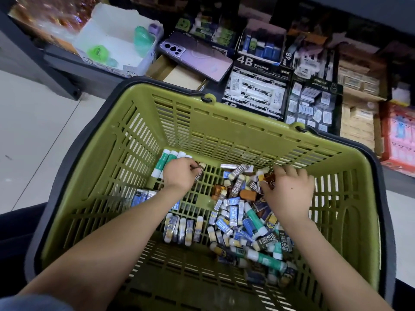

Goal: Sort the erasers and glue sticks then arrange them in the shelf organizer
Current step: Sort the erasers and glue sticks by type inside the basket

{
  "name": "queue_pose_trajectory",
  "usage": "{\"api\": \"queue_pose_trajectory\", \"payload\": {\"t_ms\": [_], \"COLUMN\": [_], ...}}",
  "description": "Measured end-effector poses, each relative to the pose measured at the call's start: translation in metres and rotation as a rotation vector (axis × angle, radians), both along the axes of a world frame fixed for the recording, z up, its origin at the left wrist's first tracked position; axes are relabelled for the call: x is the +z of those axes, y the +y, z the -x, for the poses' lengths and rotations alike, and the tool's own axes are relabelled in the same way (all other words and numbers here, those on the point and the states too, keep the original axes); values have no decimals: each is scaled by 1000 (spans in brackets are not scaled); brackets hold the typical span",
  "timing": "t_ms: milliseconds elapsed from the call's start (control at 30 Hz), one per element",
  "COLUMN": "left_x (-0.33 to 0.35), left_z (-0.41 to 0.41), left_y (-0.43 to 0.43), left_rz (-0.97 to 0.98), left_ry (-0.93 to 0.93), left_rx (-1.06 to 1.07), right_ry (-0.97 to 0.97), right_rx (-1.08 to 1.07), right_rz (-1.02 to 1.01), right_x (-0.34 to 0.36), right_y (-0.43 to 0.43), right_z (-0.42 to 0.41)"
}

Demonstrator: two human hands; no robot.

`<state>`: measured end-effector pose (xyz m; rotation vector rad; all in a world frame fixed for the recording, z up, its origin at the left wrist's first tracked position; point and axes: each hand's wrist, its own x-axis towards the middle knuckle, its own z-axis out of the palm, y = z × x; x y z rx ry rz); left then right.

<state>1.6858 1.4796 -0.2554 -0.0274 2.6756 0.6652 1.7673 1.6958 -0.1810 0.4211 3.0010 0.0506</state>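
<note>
While both of your hands work inside the green basket [224, 135], your left hand [179, 175] pinches a dark-sleeved eraser [199, 172] between thumb and fingertips at about eleven o'clock on the basket floor. Just beside it, at ten o'clock, a row of green-and-white glue sticks [167, 161] lies side by side against the wall. Your right hand [289, 194] is at two o'clock, fingers bent down into the mixed heap [238, 218] of erasers and glue sticks; whether it holds anything cannot be told. A row of blue erasers [141, 196] lies at nine o'clock, and a row of yellow-and-blue erasers [182, 230] lies near the centre. Beyond the basket at twelve o'clock, the shelf [65, 60] carries boxes of erasers [256, 95] and a phone [197, 57].
</note>
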Motion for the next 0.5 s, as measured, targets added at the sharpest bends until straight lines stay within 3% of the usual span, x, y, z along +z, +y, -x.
{"api": "queue_pose_trajectory", "payload": {"t_ms": [100,167,233,300,500], "left_x": [1,0,0,-1,2], "left_z": [1,1,1,0,2], "left_y": [-4,-7,-7,-8,-11], "left_rz": [71,77,58,33,-45], "left_ry": [12,9,8,2,-56], "left_rx": [-17,-16,-15,-9,14], "right_ry": [168,24,-185,-263,-228], "right_rx": [306,457,549,594,556], "right_rz": [164,232,168,71,13], "right_x": [-5,-16,-30,-41,-51], "right_y": [-26,-48,-64,-72,-88], "right_z": [5,11,14,16,20]}}
